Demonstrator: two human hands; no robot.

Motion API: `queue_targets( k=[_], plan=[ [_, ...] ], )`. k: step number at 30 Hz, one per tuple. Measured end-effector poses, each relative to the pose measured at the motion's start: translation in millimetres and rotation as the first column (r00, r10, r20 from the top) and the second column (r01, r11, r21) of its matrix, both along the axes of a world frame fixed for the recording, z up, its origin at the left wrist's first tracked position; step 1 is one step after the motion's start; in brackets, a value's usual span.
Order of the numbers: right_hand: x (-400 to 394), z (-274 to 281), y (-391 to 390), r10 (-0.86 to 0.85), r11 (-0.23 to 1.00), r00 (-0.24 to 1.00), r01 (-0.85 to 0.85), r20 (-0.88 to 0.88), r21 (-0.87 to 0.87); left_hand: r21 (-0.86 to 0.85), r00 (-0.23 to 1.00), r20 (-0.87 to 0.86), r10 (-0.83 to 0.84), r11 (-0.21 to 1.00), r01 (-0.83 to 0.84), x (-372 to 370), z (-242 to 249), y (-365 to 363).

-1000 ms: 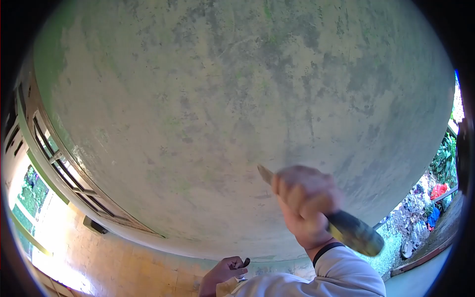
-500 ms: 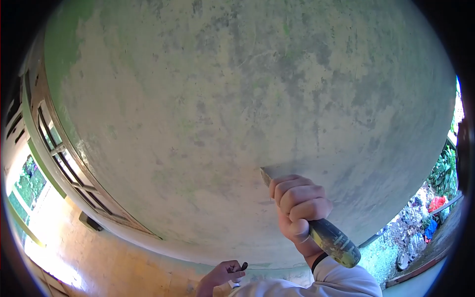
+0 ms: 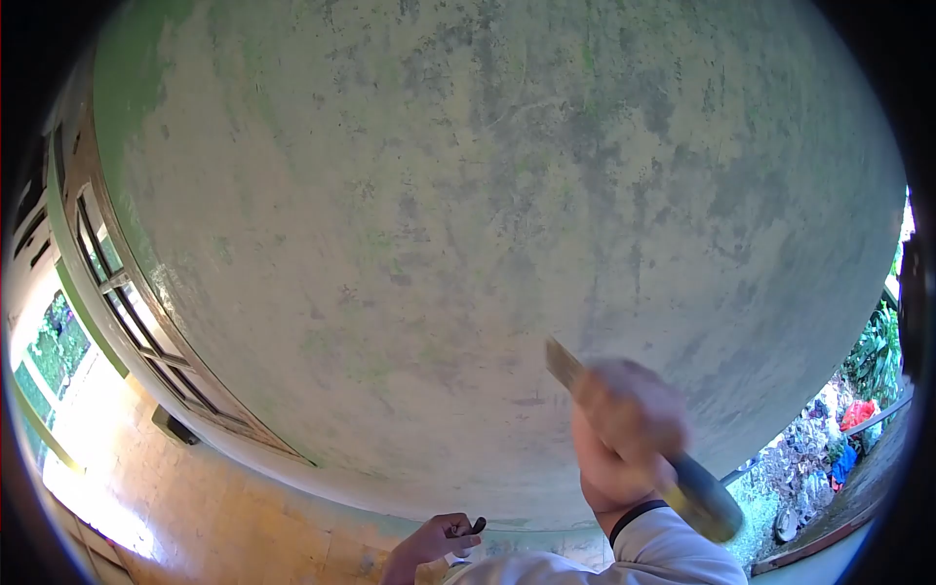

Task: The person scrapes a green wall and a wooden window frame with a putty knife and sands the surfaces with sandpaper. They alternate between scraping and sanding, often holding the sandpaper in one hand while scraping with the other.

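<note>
My right hand (image 3: 632,429) is wrapped round the dark, paint-stained handle of a scraper (image 3: 710,502), blurred by motion. The scraper's narrow blade (image 3: 563,363) points up and left in front of the wall (image 3: 419,253), whose pale surface has green and grey patches. Whether the blade touches the wall cannot be told. Low in the view, my left hand (image 3: 439,539) is closed round a small dark object (image 3: 478,526), most of it hidden by the fingers.
A wooden-framed window (image 3: 146,327) lies along the wall's left side. Tiled floor (image 3: 244,507) shows at the lower left, with a dark block (image 3: 175,426) by the wall's foot. Outdoors at the right are plants (image 3: 875,351) and scattered rubbish (image 3: 804,453).
My right hand and the scraper have moved right and slightly down, and the blade shows more of its length. My left hand has hardly moved. The view has shifted slightly.
</note>
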State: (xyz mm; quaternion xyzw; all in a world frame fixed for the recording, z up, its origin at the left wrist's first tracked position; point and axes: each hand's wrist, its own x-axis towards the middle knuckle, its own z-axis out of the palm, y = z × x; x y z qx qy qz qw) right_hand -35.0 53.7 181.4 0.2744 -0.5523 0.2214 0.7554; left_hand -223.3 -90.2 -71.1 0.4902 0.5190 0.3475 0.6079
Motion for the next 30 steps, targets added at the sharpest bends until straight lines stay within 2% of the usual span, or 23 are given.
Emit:
queue_targets(
  k=[1, 2, 6, 8, 9, 11, 12, 13, 15, 17, 19, 20, 21, 23, 24, 26, 27, 28, 29, 30],
  plan=[
    [-5, -1, 7, -0.062, 0.998, 0.997, 0.063, 0.046, -0.019, -0.002, 1.000, 0.028, 0.003, 1.000, -0.002, 2, 3, -1],
    [-6, -4, 9, -0.012, 0.998, 0.999, 0.014, 0.038, -0.061, -0.006, 0.998, 0.056, 0.005, 1.000, -0.005, 3, 5, -3],
    [2, 5, -10, 0.008, 0.997, 0.999, -0.005, 0.044, -0.074, 0.000, 1.000, 0.025, 0.006, 1.000, -0.006, 0, -1, -4],
    [-5, 11, -11, 0.029, 0.995, 0.996, -0.021, -0.079, 0.100, -0.014, 0.998, -0.059, -0.003, 1.000, 0.002, 1, 2, -4],
    [-13, 14, -5, 0.031, 0.995, 0.997, -0.023, -0.073, 0.097, -0.017, 0.999, -0.053, -0.001, 1.000, 0.000, 3, 5, -5],
    [-29, 20, 10, 0.031, 0.998, 0.998, -0.028, 0.061, -0.058, -0.010, 0.998, 0.063, 0.005, 1.000, -0.005, 7, 13, -6],
    [-25, 23, 0, 0.007, 0.993, 0.994, 0.006, 0.109, -0.118, -0.006, 0.998, 0.063, 0.006, 1.000, -0.005, 5, 9, -6],
    [-24, 21, -5, 0.009, 0.994, 0.994, 0.003, 0.109, -0.110, -0.002, 0.999, 0.046, 0.013, 1.000, -0.013, 1, 3, -7],
    [-22, 18, -10, 0.063, 0.996, 0.996, -0.066, 0.055, 0.062, 0.013, 0.999, 0.032, 0.025, 1.000, -0.025, -5, -1, -7],
    [-31, 21, -3, 0.057, 0.995, 0.995, -0.064, 0.081, 0.074, 0.014, 0.997, 0.062, 0.041, 0.999, -0.041, -3, -1, -10],
    [-47, 22, 10, 0.140, 0.988, 0.986, -0.133, 0.096, -0.077, 0.012, 0.995, 0.091, 0.042, 0.999, -0.043, -1, -3, -15],
    [-39, 18, -1, 0.030, 0.989, 0.993, -0.013, 0.117, -0.149, 0.011, 0.993, 0.110, 0.041, 0.999, -0.043, -3, -5, -15],
    [-35, 16, -8, 0.036, 0.990, 0.993, -0.020, 0.115, -0.137, 0.023, 0.993, 0.108, 0.047, 0.999, -0.050, -6, -7, -14],
    [-29, 12, -16, 0.068, 0.992, 0.996, -0.061, -0.059, 0.111, 0.043, 0.999, -0.002, 0.053, 0.998, -0.053, -10, -12, -14],
    [-29, 14, -15, -0.014, 0.997, 1.000, 0.016, -0.025, 0.075, 0.045, 0.998, 0.000, 0.057, 0.997, -0.057, -10, -11, -13],
    [-46, 17, 4, 0.012, 1.000, 1.000, -0.012, 0.006, 0.014, 0.000, 0.991, 0.121, 0.059, 0.998, -0.059, -9, -8, -13],
    [-51, 17, 10, 0.036, 0.998, 0.999, -0.035, 0.032, -0.047, -0.004, 0.991, 0.121, 0.058, 0.998, -0.058, -10, -9, -14],
    [-45, 18, 4, -0.035, 0.997, 0.996, 0.040, 0.081, -0.061, 0.010, 0.995, 0.095, 0.041, 0.999, -0.042, -11, -10, -11],
    [-38, 15, -4, -0.034, 0.997, 0.996, 0.039, 0.078, -0.060, 0.024, 0.997, 0.067, 0.025, 0.999, -0.027, -14, -10, -9],
    [-32, 10, -12, -0.027, 1.000, 1.000, 0.027, 0.003, 0.007, 0.028, 0.998, 0.062, 0.026, 0.999, -0.027, -14, -6, -9]
  ],
)
